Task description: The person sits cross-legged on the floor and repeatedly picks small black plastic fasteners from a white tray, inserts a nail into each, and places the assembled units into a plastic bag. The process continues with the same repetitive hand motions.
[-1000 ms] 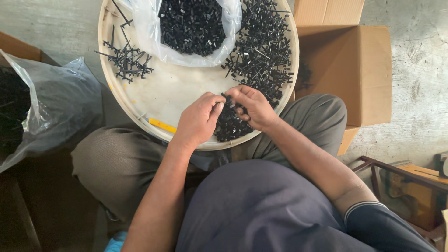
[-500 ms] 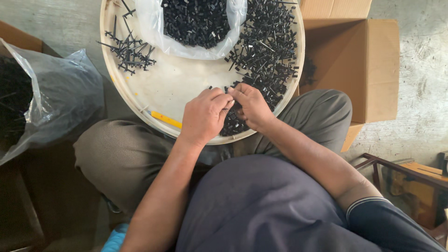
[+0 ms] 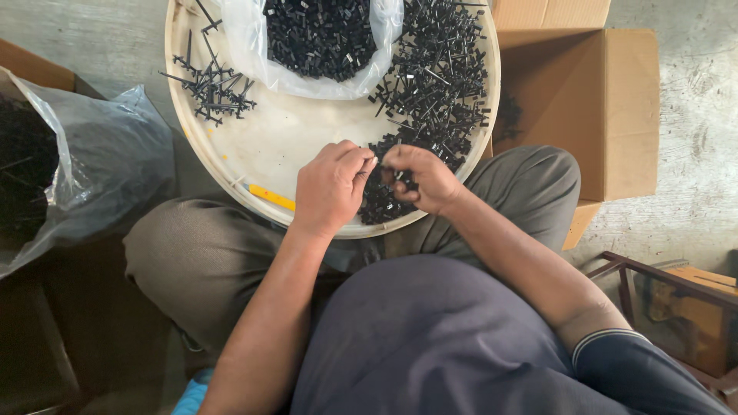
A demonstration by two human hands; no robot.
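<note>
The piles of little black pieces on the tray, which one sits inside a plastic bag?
The top-middle pile, wrapped in a clear bag. The others lie bare on the round tray.

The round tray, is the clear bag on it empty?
No, the clear bag on the round tray holds small black parts.

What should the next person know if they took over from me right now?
Left hand: fingertips pinched on a small black part, over the near rim of the round tray.
Right hand: closed on small black parts, almost touching the left.
On the tray: a large loose pile of black parts at right, a small bunch of long pieces at left, an open clear bag of parts at the far side, a yellow tool near the left hand.
Done: the small bunch, it seems.
Left: the large pile.
</note>
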